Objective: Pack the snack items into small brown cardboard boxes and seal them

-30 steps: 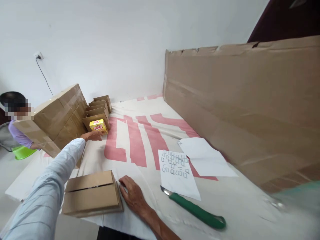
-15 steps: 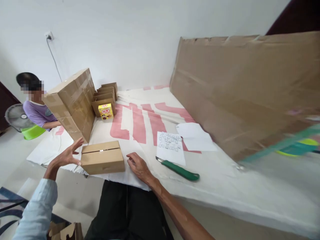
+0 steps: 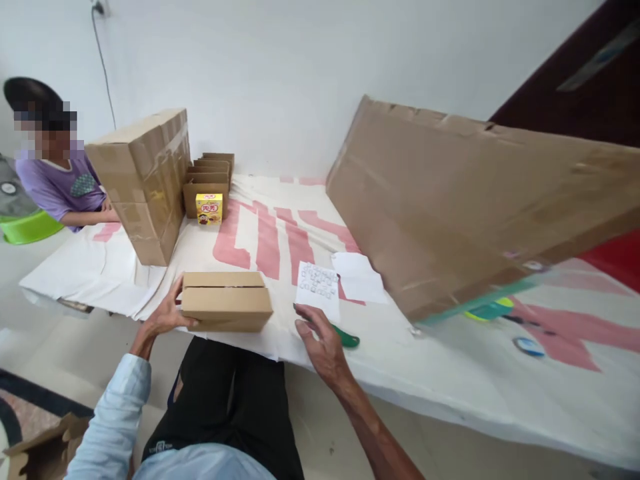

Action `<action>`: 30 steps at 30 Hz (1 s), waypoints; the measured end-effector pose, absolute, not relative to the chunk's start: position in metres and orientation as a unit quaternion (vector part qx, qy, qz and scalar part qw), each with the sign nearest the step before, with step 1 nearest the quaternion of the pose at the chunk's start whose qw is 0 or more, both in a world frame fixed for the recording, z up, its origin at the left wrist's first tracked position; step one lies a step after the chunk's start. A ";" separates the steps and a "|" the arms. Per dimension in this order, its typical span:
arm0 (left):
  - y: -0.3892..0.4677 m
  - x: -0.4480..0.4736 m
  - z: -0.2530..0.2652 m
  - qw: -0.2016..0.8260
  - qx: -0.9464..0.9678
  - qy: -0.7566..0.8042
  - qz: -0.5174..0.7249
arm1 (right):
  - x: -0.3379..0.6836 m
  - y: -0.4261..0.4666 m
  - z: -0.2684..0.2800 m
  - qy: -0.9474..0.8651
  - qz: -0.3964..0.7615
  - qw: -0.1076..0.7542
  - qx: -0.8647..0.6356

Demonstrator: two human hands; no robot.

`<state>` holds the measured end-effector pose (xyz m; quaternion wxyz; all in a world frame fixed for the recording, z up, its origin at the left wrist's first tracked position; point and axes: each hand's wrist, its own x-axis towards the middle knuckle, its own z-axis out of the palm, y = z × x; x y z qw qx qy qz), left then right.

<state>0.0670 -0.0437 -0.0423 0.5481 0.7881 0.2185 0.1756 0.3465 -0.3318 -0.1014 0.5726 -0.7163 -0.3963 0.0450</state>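
Note:
A closed cardboard box (image 3: 227,313) lies near the table's front edge, a narrow slit running along its top. My left hand (image 3: 173,313) grips the box's left end, thumb low at the front and fingers at the back. To the right, my right hand (image 3: 320,337) hovers over or touches a green-handled utility knife (image 3: 349,337); its fingers are stretched and apart. That hand covers the middle of the knife, so only the handle's end and a bit near the tip show. Behind it lies a sheet with small drawn marks (image 3: 317,283).
Taped cartons (image 3: 155,180) stand stacked at left; a person in a purple shirt (image 3: 55,183) is beyond them. Open boxes (image 3: 210,177) line up behind a small yellow packet (image 3: 209,210). A large cardboard panel (image 3: 450,213) leans at right. Blank paper (image 3: 360,277) lies before it.
My left hand has closed on the box's left end. My right hand has moved from beside the box to the right, over the knife. The view has shifted.

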 end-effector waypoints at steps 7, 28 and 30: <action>-0.072 0.080 -0.086 0.571 0.788 0.147 0.177 | 0.311 -0.303 -0.078 -0.343 0.127 0.599 -0.712; -0.108 0.075 -0.061 0.517 0.777 0.204 0.295 | 0.339 -0.315 -0.125 -0.230 0.182 0.626 -0.722; -0.105 0.071 -0.054 0.514 0.778 0.206 0.298 | 0.335 -0.313 -0.125 -0.223 0.196 0.629 -0.719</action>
